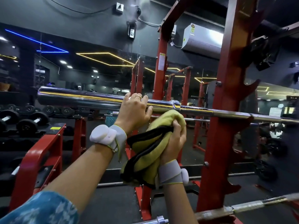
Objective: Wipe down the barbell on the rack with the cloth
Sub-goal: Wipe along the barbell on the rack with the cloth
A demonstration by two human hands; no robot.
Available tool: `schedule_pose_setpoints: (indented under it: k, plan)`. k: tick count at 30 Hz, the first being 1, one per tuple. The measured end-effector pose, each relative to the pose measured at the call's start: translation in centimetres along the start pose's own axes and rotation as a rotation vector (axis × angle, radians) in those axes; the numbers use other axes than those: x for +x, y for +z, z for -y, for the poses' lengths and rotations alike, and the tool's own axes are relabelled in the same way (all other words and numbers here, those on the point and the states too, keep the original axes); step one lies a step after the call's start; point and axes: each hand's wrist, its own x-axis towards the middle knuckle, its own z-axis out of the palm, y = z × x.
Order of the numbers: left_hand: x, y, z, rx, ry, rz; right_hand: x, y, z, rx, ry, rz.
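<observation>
The right hand (174, 139) grips the bunched yellow cloth (150, 152) just below the barbell (97, 98). The left hand (135, 110) is curled over the chrome sleeve, steadying it. Wrap the cloth around the bar and stroke lengthwise. The red rack upright (226, 102) blocks travel rightward; dumbbells (30, 122) lie beyond.

Centre frame: my left hand (134, 109) rests over the chrome barbell (80, 98), fingers curled on the sleeve near its collar. Just below and right, my right hand (174, 143) grips a bunched yellow cloth (163, 117) with black edging, its top touching the bar's underside. The bar sits on the red rack (226, 94) at right. Dumbbells (27, 125) line the left edge.
</observation>
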Motion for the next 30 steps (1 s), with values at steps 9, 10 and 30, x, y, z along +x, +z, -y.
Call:
schedule_pose_setpoints:
  k: [9,10,30]
  plan:
    - [2.1,0.2,-2.4,0.010,0.064,-0.110,5.3,2.2,4.1,-0.947,-0.812,0.143]
    - [2.2,0.5,-2.5,0.016,0.062,-0.095,6.3,2.6,4.2,-1.139,-0.760,0.179]
    - [5.1,5.5,-7.2,0.049,0.037,-0.262,9.5,-5.1,3.1,-0.959,-0.726,0.181]
